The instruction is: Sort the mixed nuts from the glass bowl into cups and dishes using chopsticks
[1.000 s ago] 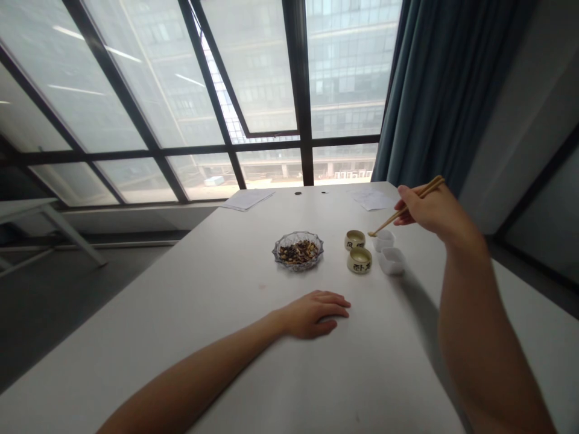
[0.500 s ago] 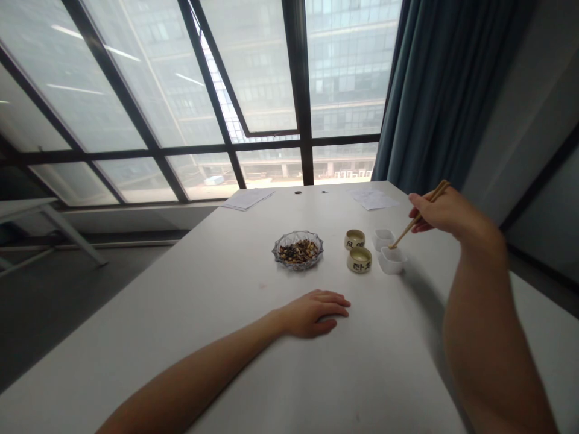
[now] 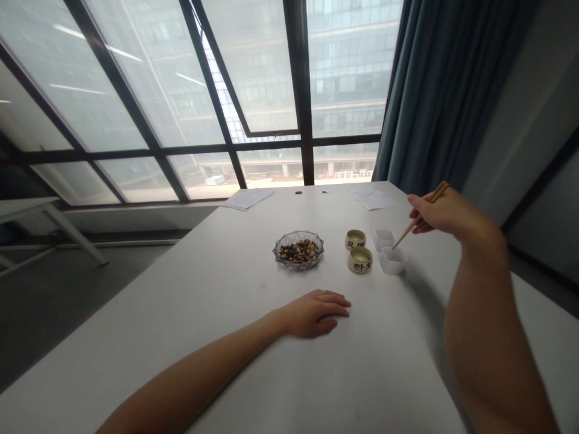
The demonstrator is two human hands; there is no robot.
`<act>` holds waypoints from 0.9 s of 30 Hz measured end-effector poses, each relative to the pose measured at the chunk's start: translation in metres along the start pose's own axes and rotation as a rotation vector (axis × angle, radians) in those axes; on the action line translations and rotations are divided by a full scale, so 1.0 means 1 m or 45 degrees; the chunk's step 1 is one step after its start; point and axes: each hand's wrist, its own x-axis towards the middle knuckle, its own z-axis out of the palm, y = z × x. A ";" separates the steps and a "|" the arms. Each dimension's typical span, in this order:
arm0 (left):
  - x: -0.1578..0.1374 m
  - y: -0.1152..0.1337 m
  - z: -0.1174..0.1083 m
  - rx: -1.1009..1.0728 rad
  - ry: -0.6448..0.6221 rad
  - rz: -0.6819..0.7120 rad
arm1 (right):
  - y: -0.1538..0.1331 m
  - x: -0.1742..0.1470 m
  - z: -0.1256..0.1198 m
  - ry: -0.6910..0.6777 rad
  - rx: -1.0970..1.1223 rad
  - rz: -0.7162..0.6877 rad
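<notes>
Wooden, light-brown chopsticks (image 3: 406, 232) slant down, tips right at the opening of the nearer square, translucent white plastic cup (image 3: 392, 266), and the right hand (image 3: 438, 212) has them firmly pinched! A matching cup (image 3: 383, 241) sits just behind. To their left, two round, pale-green ceramic cups with dark lettering (image 3: 360, 267), then a scalloped clear-glass bowl (image 3: 299, 266) of mixed dark and yellowish bits. Nearer, the left hand (image 3: 312, 314) lies palm-down, holding nothing, fingers loosely spread on the white table (image 3: 203, 319).
</notes>
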 end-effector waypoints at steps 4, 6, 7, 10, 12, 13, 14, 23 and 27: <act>0.000 0.000 0.000 -0.004 0.000 0.002 | -0.004 -0.003 0.000 0.034 0.024 -0.045; 0.000 0.000 0.000 -0.001 0.002 0.001 | -0.007 -0.005 0.002 0.047 0.024 -0.085; 0.000 -0.001 0.000 0.001 0.002 0.001 | -0.009 -0.006 0.004 0.059 0.031 -0.111; 0.000 -0.001 0.000 0.006 0.001 0.005 | -0.020 -0.012 0.013 0.122 0.113 -0.223; 0.000 -0.001 0.000 0.010 -0.001 0.009 | -0.028 -0.016 0.023 0.163 0.195 -0.313; 0.000 -0.001 0.000 0.011 -0.002 0.009 | -0.033 -0.018 0.028 0.174 0.237 -0.354; 0.000 0.000 -0.001 0.012 -0.005 0.008 | -0.036 -0.020 0.033 0.174 0.279 -0.391; 0.000 -0.001 0.000 0.013 -0.001 0.010 | -0.046 -0.025 0.076 0.044 0.483 -0.546; 0.000 -0.001 0.001 0.011 -0.005 0.011 | -0.046 -0.030 0.099 -0.052 0.519 -0.538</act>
